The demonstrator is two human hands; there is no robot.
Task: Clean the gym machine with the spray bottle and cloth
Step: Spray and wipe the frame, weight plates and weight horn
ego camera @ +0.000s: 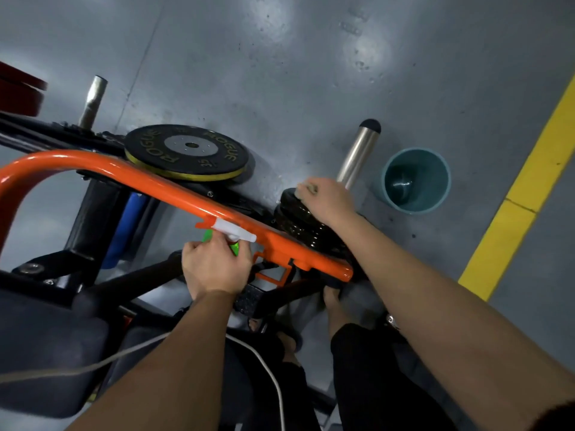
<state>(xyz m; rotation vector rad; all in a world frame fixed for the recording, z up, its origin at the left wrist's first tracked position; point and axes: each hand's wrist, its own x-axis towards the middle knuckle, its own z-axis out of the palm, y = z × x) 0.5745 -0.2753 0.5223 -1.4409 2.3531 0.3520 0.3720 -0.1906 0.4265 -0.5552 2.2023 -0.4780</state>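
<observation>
Wiping is the step in hand: the right hand (326, 199) curls round a pale cloth (308, 187), mostly hidden under its fingers, pressing it onto the black plate stack (298, 227) beneath. The left hand (214, 269) grips the green spray bottle (231, 233), its white nozzle jutting past the knuckles against the orange bar (155, 185). Next, likely, the cloth must sweep across the plates.
</observation>
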